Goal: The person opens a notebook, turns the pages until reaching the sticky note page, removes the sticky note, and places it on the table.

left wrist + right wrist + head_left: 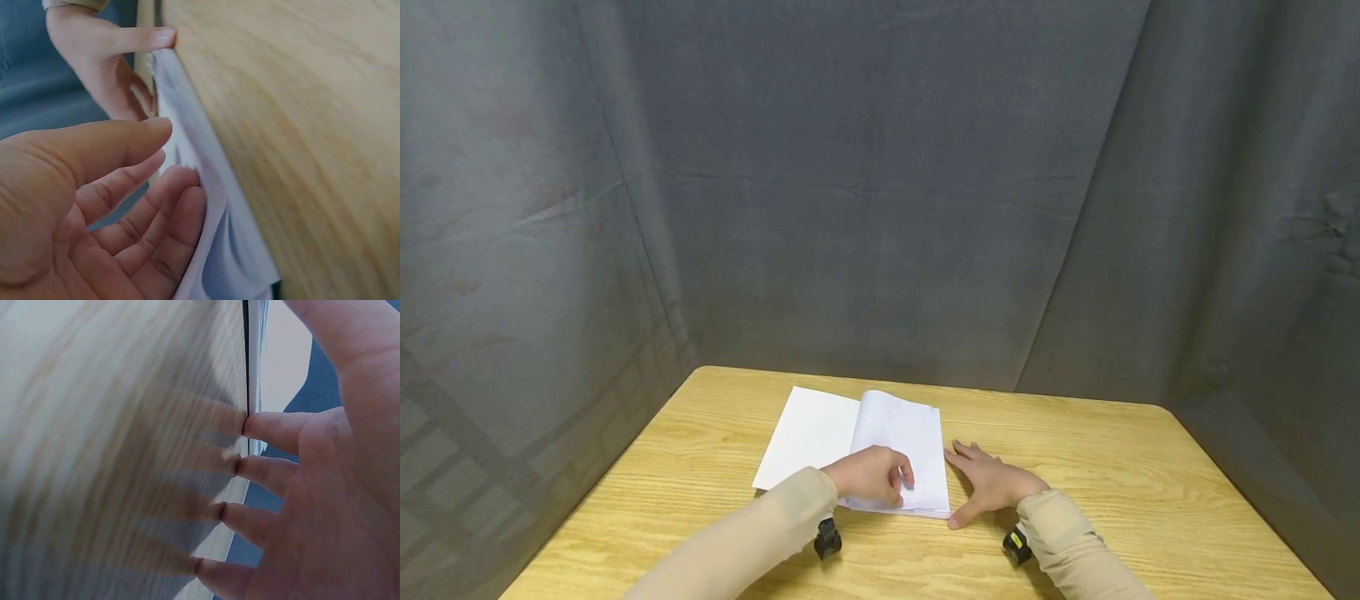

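Note:
An open notebook (808, 437) lies on the wooden table, its left page blank and its right page (901, 425) marked with faint lines. That right page bulges up near the spine. My left hand (872, 475) is over the lower part of the right page, fingers loosely bent and thumb apart from them. In the left wrist view, its fingertips (194, 200) are right at the paper. Spread wide, my right hand (992, 486) rests on the table along the notebook's right edge, thumb by the lower corner. The right wrist view shows its fingertips (247, 425) on the wood.
The wooden table (1150, 500) has rounded far corners. Grey curtains (880, 208) hang behind it and at both sides. A small black device (827, 540) is strapped at the left wrist, and another (1017, 546) at the right.

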`<action>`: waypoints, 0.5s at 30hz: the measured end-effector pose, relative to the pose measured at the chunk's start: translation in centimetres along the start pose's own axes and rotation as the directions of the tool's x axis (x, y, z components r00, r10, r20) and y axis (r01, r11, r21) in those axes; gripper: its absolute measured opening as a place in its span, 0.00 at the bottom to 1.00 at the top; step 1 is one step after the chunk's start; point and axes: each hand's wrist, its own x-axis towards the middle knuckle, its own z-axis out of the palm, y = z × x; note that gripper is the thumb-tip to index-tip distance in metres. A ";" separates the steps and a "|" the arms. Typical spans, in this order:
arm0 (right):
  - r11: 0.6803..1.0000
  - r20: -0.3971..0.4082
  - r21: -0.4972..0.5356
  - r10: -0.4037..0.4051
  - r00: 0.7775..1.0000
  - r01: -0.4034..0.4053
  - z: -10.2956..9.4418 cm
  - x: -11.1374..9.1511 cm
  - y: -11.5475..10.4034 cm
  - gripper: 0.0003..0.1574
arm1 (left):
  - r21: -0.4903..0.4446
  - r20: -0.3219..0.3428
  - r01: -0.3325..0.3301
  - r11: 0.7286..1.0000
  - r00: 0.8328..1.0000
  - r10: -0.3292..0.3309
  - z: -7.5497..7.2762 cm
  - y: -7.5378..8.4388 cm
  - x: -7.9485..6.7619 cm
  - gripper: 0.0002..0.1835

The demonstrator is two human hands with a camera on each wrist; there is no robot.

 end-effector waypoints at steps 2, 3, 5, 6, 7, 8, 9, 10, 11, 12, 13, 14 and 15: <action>1.000 0.000 0.006 0.001 1.000 -0.001 0.0 0.0 0.0 0.72 | 0.003 0.006 0.009 1.000 1.000 -0.009 0.2 -0.1 0.0 0.10; 1.000 0.000 0.008 0.001 1.000 -0.001 0.0 0.0 0.0 0.72 | 0.004 0.007 0.011 1.000 1.000 -0.011 0.3 -0.2 0.0 0.10; 1.000 -0.001 0.009 0.002 1.000 -0.002 0.0 0.0 0.0 0.72 | 0.011 0.008 0.013 1.000 1.000 -0.013 0.4 -0.2 0.1 0.10; 1.000 -0.002 0.008 0.002 1.000 -0.002 0.0 0.0 0.0 0.72 | 0.015 0.009 0.013 1.000 1.000 -0.013 0.4 -0.3 0.1 0.10; 1.000 -0.003 0.006 0.002 1.000 -0.002 0.0 0.0 0.0 0.72 | 0.021 0.011 0.014 1.000 1.000 -0.014 0.4 -0.3 0.1 0.10; 1.000 -0.004 0.004 0.003 1.000 -0.003 0.0 0.1 0.0 0.72 | 0.032 0.010 0.014 0.999 1.000 -0.014 0.4 -0.2 0.1 0.10; 1.000 -0.005 0.000 0.004 1.000 -0.004 0.0 0.1 0.0 0.72 | 0.044 0.012 0.014 0.999 1.000 -0.015 0.4 -0.1 0.1 0.10; 1.000 -0.006 -0.003 0.005 1.000 -0.005 0.0 0.1 0.0 0.72 | 0.054 0.015 0.015 0.998 1.000 -0.016 0.5 -0.1 0.1 0.11; 1.000 -0.007 -0.004 0.008 1.000 -0.008 0.0 0.1 0.0 0.72 | 0.065 0.016 0.016 0.998 1.000 -0.017 0.4 0.0 0.1 0.11; 1.000 -0.008 -0.005 0.009 1.000 -0.010 0.0 0.1 0.0 0.72 | 0.077 0.018 0.017 0.997 1.000 -0.018 0.5 0.1 0.1 0.12; 1.000 -0.009 -0.005 0.011 1.000 -0.011 0.0 0.1 0.0 0.72 | 0.084 0.019 0.017 0.996 1.000 -0.019 0.5 0.2 0.1 0.12; 1.000 -0.009 -0.004 0.013 1.000 -0.013 0.0 0.1 0.0 0.72 | 0.089 0.020 0.017 0.996 1.000 -0.019 0.4 0.2 0.1 0.13; 1.000 -0.009 -0.004 0.013 1.000 -0.013 0.0 0.0 0.0 0.72 | 0.095 0.021 0.018 0.995 1.000 -0.020 0.5 0.3 0.2 0.13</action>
